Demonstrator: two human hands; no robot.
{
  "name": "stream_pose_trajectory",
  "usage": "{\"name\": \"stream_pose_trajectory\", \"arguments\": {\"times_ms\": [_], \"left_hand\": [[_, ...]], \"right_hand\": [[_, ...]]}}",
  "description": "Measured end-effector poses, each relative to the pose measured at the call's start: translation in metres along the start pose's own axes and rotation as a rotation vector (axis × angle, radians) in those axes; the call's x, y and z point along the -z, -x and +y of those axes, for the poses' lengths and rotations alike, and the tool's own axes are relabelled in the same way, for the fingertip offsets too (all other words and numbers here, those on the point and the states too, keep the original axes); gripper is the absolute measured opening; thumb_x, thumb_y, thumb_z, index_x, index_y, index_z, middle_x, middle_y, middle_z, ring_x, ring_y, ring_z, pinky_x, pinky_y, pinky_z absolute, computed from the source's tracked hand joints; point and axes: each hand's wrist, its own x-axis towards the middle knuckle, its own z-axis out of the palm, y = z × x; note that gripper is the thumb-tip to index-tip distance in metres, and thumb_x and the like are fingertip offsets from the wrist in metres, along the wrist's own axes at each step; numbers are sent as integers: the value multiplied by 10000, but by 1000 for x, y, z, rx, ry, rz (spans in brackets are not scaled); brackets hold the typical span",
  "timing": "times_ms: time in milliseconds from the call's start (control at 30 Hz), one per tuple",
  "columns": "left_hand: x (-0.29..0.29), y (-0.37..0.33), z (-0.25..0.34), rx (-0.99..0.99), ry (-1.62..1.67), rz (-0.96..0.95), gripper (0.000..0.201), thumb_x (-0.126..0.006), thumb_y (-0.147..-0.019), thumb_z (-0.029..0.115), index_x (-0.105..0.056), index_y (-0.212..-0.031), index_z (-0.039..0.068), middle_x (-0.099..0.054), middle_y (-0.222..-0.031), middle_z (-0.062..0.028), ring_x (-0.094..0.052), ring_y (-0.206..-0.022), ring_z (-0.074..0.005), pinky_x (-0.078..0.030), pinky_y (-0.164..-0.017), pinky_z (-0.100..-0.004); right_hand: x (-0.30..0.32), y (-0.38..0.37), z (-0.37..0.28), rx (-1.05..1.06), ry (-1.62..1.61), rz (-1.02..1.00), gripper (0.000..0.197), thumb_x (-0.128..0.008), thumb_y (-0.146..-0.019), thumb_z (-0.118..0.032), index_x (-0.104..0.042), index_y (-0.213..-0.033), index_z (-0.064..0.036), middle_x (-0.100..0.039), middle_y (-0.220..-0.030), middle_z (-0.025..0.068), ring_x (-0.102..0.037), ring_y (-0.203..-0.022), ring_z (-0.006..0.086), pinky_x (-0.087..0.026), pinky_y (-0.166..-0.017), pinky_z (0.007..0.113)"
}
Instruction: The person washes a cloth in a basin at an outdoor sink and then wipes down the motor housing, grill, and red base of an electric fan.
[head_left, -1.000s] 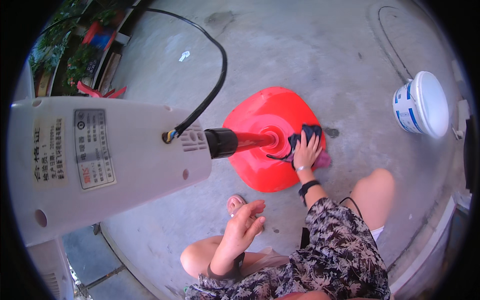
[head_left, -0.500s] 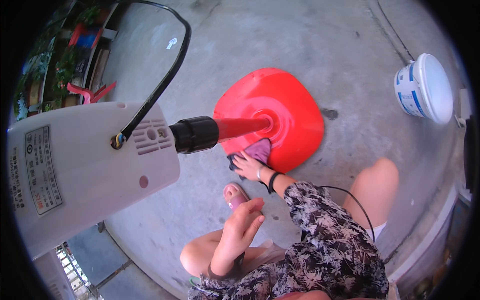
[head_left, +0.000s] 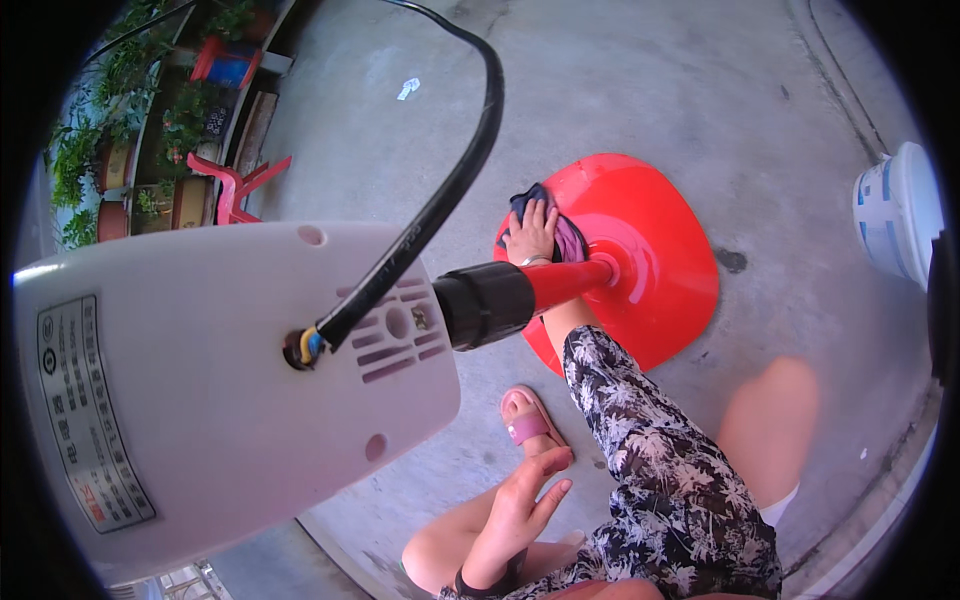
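Observation:
A red, rounded-square base (head_left: 665,270) stands on the floor, with a red pole (head_left: 572,284) rising from its raised centre. My right hand (head_left: 533,235) presses a purple cloth with dark edging (head_left: 570,240) onto the base's far left part, its fingers spread over the cloth. The right forearm passes beneath the pole and is partly hidden by it. A black collar (head_left: 487,305) joins the pole to a large white plastic housing (head_left: 250,400) with vent slots. My left hand (head_left: 520,505) hovers over my knee, fingers loosely bent, thumb apart, holding nothing.
A thick black cable (head_left: 480,130) arches from the housing, coloured wires showing at its entry. At the right stands a white-and-blue bucket (head_left: 890,220). Potted plants on shelves (head_left: 130,150) and a pink-red plastic piece (head_left: 235,185) are at the far left. My sandalled foot (head_left: 527,420) is near the base.
My right hand has moved the cloth from the base's near edge around to its far left side, beyond the pole. The whole view has shifted, and my left hand keeps its pose.

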Motion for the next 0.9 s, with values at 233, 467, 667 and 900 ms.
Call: {"name": "stream_pose_trajectory", "arguments": {"times_ms": [233,467,667,900], "left_hand": [[6,-7,8,-27,-31,13,307,-583,-809,69,-493,-1088,-21,-589,-984,-132,-577,-911,-210,-445,-801,-301],[7,-15,15,-130,-93,-43,297,-590,-793,54,-503,-1067,-19,-582,-974,-135,-573,-903,-218,-449,-789,-306],[7,-19,18,-157,-112,-98,296,-588,-791,61,-501,-1067,-5,-575,-968,-141,-573,-888,-244,-455,-775,-314],[7,-20,19,-167,-160,-112,300,-599,-783,61,-505,-1062,3,-573,-939,-152,-586,-835,-257,-479,-734,-318]], "right_hand": [[-21,65,9,769,-97,95,578,-528,-742,-486,-519,-1151,-77,-369,-1303,155,-241,-1254,319,-139,-996,554],[23,157,79,1321,57,-425,468,-565,-713,-458,-558,-1081,-169,-403,-1269,136,-297,-1240,261,-192,-997,527],[59,125,200,1350,-170,-72,386,-589,-714,-391,-547,-1021,-161,-488,-1119,141,-447,-1079,290,-330,-898,494],[63,0,175,406,-182,222,323,-603,-727,-240,-540,-1024,-128,-507,-938,140,-473,-891,304,-386,-747,418]]}}
